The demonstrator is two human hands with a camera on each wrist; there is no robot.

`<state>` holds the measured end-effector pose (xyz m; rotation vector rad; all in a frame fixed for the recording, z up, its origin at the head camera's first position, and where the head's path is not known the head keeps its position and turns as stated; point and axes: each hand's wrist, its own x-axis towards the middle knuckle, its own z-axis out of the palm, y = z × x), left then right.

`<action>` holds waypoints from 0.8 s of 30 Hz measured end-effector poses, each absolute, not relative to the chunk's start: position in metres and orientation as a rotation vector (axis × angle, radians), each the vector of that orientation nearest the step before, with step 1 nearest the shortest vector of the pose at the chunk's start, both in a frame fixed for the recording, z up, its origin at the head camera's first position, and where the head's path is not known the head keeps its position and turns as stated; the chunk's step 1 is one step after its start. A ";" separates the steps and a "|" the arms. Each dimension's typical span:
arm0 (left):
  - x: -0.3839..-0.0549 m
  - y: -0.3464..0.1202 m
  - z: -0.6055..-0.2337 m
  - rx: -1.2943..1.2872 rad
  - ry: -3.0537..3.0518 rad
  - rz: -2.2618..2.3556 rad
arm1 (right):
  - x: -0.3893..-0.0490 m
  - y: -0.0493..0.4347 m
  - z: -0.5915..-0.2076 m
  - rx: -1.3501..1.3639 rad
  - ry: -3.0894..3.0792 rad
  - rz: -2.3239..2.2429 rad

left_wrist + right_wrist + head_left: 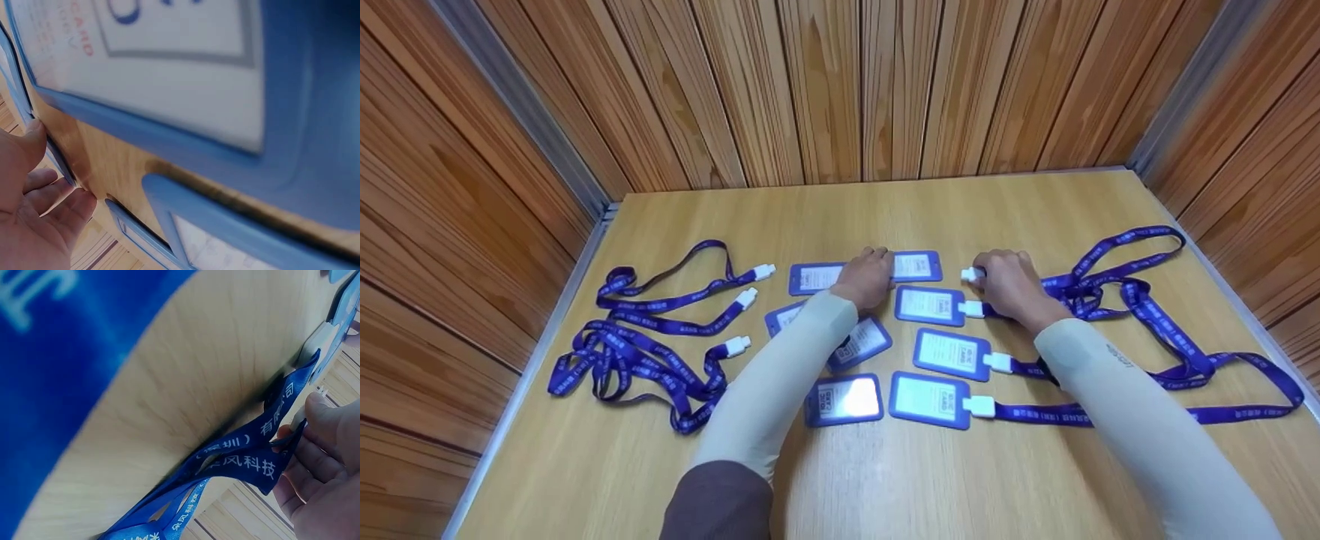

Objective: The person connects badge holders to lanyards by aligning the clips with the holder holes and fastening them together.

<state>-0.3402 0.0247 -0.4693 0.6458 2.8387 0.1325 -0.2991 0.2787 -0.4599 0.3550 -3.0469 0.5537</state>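
My left hand (866, 281) is at the far row of blue-framed badge holders, its thumb and fingers at opposite edges of one badge holder (916, 266). A second badge holder (814, 278) lies at that hand's left side, partly covered by it. In the left wrist view the thumb and bent fingers (73, 211) meet the held holder's edges. My right hand (1011, 283) pinches the white plastic clip (971, 275) of a blue lanyard, a short gap to the right of that holder. The printed strap (242, 464) trails from the fingers in the right wrist view.
Nearer on the right lie several holders clipped to lanyards, among them one badge holder (930, 399). Loose lanyards (637, 360) with white clips are heaped left. Unclipped holders (844, 400) lie in the middle, partly behind the left forearm. Wooden panels (825, 90) border the table (840, 487).
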 end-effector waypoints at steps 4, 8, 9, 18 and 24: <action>-0.339 0.023 -0.469 0.656 2.853 0.138 | -0.301 0.277 -0.461 0.342 -3.067 0.571; -0.339 0.023 -0.469 0.646 2.853 0.176 | -0.302 0.275 -0.460 0.312 -3.093 0.589; -0.339 0.023 -0.469 0.636 2.850 0.190 | -0.303 0.274 -0.460 0.306 -3.098 0.593; -0.338 0.028 -0.468 0.593 2.817 0.271 | -0.305 0.274 -0.459 0.255 -3.144 0.594; -0.340 0.028 -0.468 0.617 2.847 0.189 | -0.310 0.273 -0.460 0.346 -3.073 0.541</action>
